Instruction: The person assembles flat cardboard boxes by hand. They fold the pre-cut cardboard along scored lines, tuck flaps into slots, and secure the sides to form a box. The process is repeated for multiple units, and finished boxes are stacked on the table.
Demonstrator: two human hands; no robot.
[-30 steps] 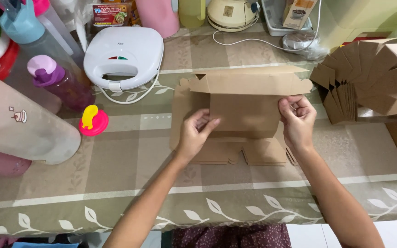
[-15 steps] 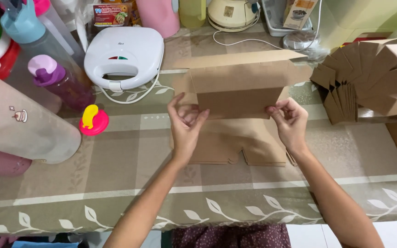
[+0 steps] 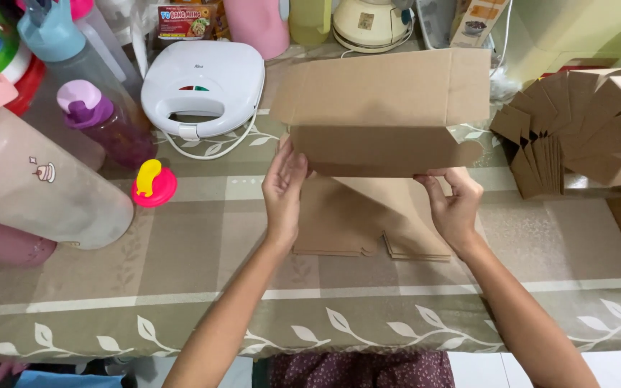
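Raised higher since before: one box, both hands' fingers gripping its lower edge above counter. One stack of flats beneath; one sandwich maker left.

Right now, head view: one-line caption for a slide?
Left hand and right hand lift a cardboard box blank over flat blanks on a leaf-print tablecloth.

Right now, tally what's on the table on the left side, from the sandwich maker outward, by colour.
White: 1, the sandwich maker
Purple: 1, the purple-capped bottle
Blue: 1, the blue-capped spray bottle
Pink and yellow: 1, the round lid
Frosted clear: 1, the large jug
Total: 5
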